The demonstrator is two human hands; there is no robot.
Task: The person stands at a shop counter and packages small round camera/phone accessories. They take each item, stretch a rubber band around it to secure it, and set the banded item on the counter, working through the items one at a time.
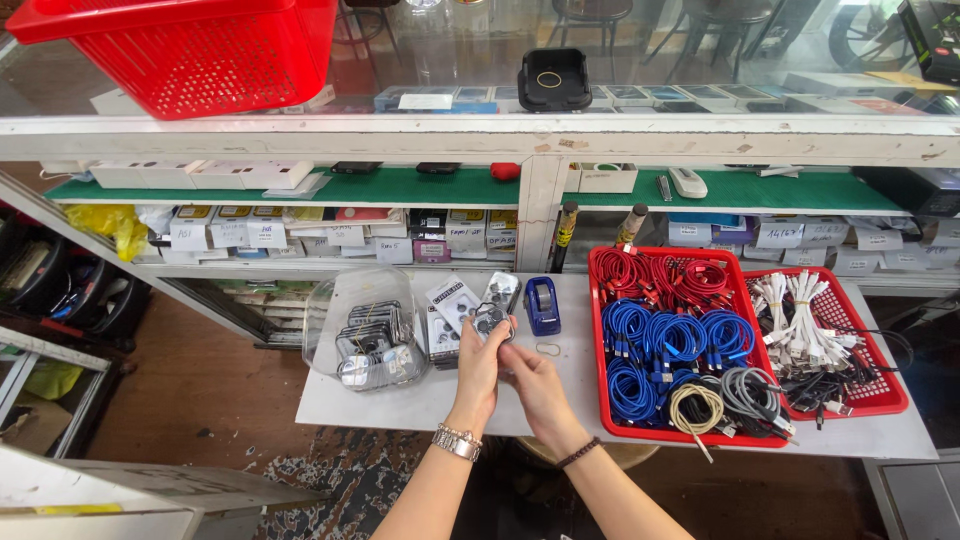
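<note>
A small clear packet (490,318) is pinched between the fingers of the left hand (480,362), which are closed around its lower edge. The left hand is turned palm inward, and the arm comes up from 6 o'clock with a silver watch (457,441) on the wrist. The right hand (532,378) is held just beside it, at 3 o'clock, with the fingers curled toward the packet; whether they touch it cannot be told. A dark bead band (578,453) is worn on that wrist. Both hands are held over a grey table (400,405). At 9 o'clock a clear tub (362,325) is filled with more packets. At 1 o'clock a blue tape roller (541,304) is seen. At 3 o'clock a red tray (600,400) is packed with red, blue and grey cables. Further right, white cables (800,320) are laid in a second red tray (880,380).
</note>
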